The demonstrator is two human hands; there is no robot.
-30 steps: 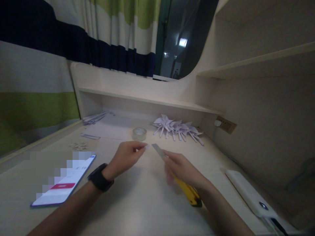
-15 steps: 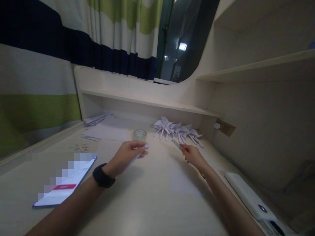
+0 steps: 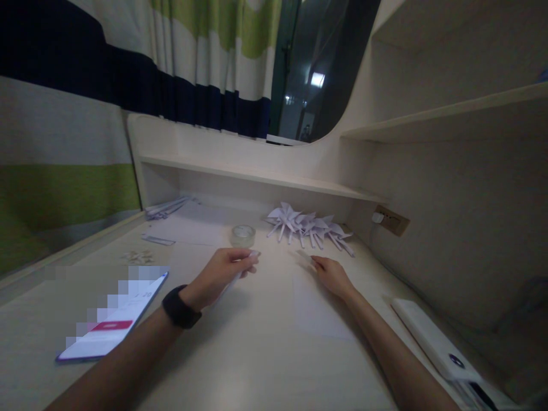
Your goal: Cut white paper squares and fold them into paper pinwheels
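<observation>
The left hand point(image 3: 222, 274) pinches a thin white paper strip point(image 3: 234, 278) above the bench point(image 3: 257, 354), near the tape roll point(image 3: 243, 234); the right hand point(image 3: 331, 275) lies flat, fingers loose, touching a small paper piece point(image 3: 305, 255)

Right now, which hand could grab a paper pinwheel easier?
Probably the right hand. It lies flat on the desk just in front of the pinwheels. The left hand is farther away and already pinches a paper strip.
</observation>
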